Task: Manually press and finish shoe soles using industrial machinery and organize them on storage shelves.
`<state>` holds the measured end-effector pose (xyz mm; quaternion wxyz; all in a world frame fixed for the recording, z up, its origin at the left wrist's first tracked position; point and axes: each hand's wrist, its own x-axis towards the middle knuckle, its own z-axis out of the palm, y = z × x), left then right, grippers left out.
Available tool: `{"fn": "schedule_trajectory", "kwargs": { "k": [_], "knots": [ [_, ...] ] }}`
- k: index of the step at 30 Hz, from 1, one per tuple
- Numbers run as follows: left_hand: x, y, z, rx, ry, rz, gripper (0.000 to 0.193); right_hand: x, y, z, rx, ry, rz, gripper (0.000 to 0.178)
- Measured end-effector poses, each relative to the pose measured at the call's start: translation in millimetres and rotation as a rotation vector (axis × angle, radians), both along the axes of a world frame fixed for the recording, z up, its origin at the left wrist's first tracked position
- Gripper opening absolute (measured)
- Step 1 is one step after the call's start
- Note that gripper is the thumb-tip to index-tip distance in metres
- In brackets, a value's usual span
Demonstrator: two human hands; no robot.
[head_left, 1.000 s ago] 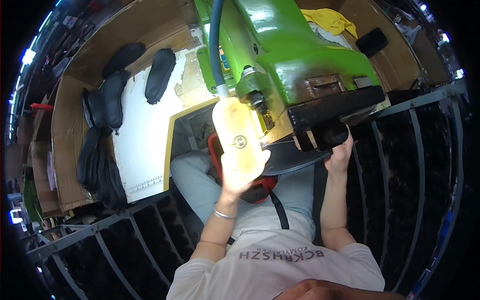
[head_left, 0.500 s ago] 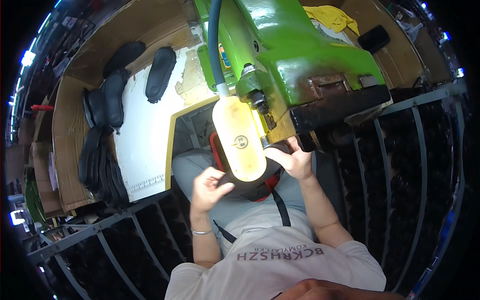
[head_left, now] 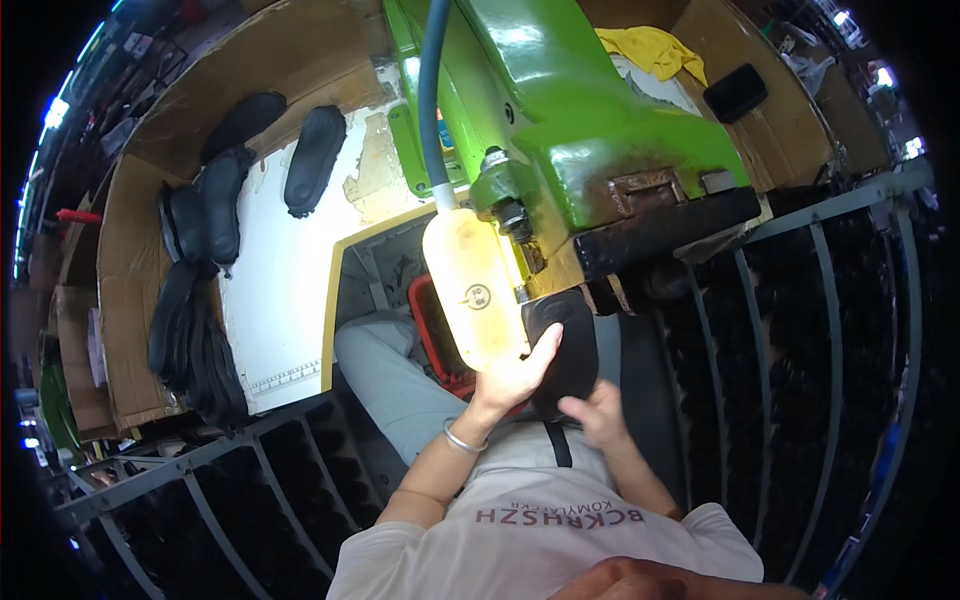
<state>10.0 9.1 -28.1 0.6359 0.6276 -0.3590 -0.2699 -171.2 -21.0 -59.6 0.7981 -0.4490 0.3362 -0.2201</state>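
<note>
A black shoe sole [head_left: 572,345] stands lengthwise under the head of a green sewing machine [head_left: 610,130], its far end close to the machine's front. My left hand [head_left: 515,378] grips it from the left, thumb lying on its upper face, the other fingers partly hidden. At the sole's near end is my right hand [head_left: 603,415], thumb by the edge; motion smears its fingers, so I cannot tell its grip. A lit yellowish lamp [head_left: 475,290] hangs from a blue-grey hose just left of the sole, near my left fingers.
More black soles [head_left: 315,160] lie on the white tabletop [head_left: 275,290], several heaped along its left side. Cardboard walls [head_left: 130,270] surround it. A yellow cloth [head_left: 655,50] and a dark phone-like slab [head_left: 735,93] are at the back right. Metal racks [head_left: 820,340] flank me; a red bin [head_left: 430,330] is below.
The sole has turned from lying crosswise, mostly behind the lamp, to pointing away from me. My left hand moved right onto it; my right hand came down toward me from the machine.
</note>
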Motion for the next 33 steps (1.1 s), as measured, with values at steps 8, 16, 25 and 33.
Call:
{"fn": "schedule_trajectory", "kwargs": {
  "k": [8,16,25,33],
  "knots": [
    [8,-1,7,-0.023,-0.052,0.060,0.025,6,-87,34,-0.416,-0.049,-0.443,0.025],
    [52,47,14,-0.195,0.316,0.051,0.031,69,-95,55,-0.562,-0.126,-0.324,0.019],
    [43,104,-24,-0.095,0.506,0.005,0.024,111,-75,44,-0.590,-0.116,-0.097,0.039],
    [-9,95,-65,-0.163,0.572,0.062,0.027,124,-36,37,-0.609,0.035,-0.301,0.034]
  ]
}}
